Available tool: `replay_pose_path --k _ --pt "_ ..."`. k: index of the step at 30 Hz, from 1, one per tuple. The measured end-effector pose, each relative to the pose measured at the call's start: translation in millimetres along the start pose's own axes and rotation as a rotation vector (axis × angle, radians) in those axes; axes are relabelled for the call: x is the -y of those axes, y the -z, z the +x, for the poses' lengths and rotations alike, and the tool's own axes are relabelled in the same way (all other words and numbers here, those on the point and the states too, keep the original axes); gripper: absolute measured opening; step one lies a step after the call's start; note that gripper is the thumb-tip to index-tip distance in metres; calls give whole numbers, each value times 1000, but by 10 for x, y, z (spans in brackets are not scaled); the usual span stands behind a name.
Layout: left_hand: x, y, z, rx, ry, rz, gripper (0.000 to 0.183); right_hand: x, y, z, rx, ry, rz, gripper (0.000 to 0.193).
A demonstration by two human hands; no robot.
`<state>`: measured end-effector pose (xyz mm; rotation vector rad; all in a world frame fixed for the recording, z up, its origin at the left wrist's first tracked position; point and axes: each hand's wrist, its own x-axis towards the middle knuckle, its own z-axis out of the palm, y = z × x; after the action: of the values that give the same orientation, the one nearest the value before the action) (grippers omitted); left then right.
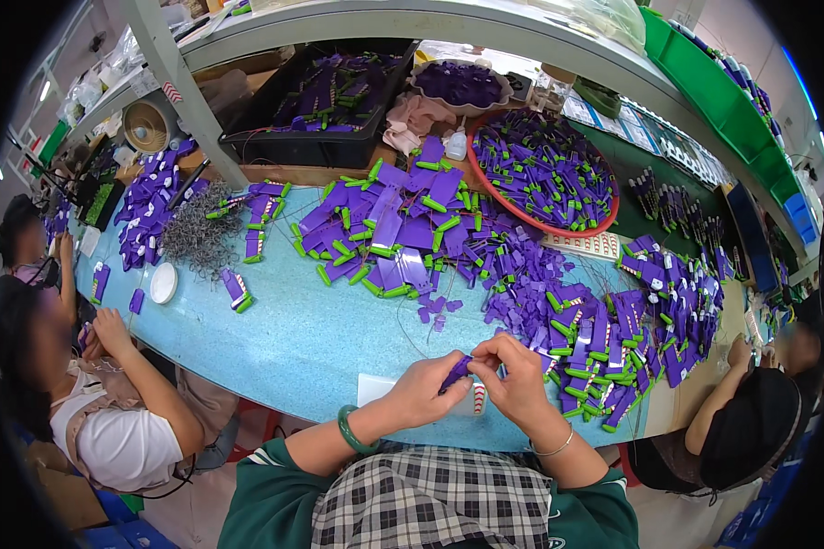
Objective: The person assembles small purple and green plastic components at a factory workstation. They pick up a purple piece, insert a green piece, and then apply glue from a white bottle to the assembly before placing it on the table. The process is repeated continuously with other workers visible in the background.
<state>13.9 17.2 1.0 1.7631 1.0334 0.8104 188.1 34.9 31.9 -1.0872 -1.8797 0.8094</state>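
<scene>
Just over the table's front edge, my left hand grips a small purple plastic piece between thumb and fingers. My right hand is closed in a pinch at the upper end of that piece; whatever its fingertips hold is hidden. Below my hands lies a white sheet, and a strip of red-striped stickers shows beside my right thumb. Ahead of my hands is a heap of small loose purple parts. Close to my right hand spreads a pile of purple-and-green pieces.
Beyond lies a pile of flat purple parts with green ends. Behind it stand a black tray and a red round basket of similar parts. Tangled metal bits and a white dish are left. Co-workers sit on both sides.
</scene>
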Motion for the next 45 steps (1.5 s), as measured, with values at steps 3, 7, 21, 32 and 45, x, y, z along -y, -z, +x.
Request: replay_pose_path --k 3,7,21,32,45 --pt "21 -19 -4 21 63 -22 16 -26 -28 -27 3 19 -30 12" --pt "-46 -34 -24 71 77 -18 20 -91 27 -66 119 -53 49 11" --pt "125 588 649 20 42 689 25 -210 1357 51 -109 58 -794 17" --pt "351 984 789 -111 -133 1130 22 -217 175 -457 318 112 -643 26" --pt "-216 900 160 -687 -334 -317 17 -315 -188 -491 217 131 -545 14"
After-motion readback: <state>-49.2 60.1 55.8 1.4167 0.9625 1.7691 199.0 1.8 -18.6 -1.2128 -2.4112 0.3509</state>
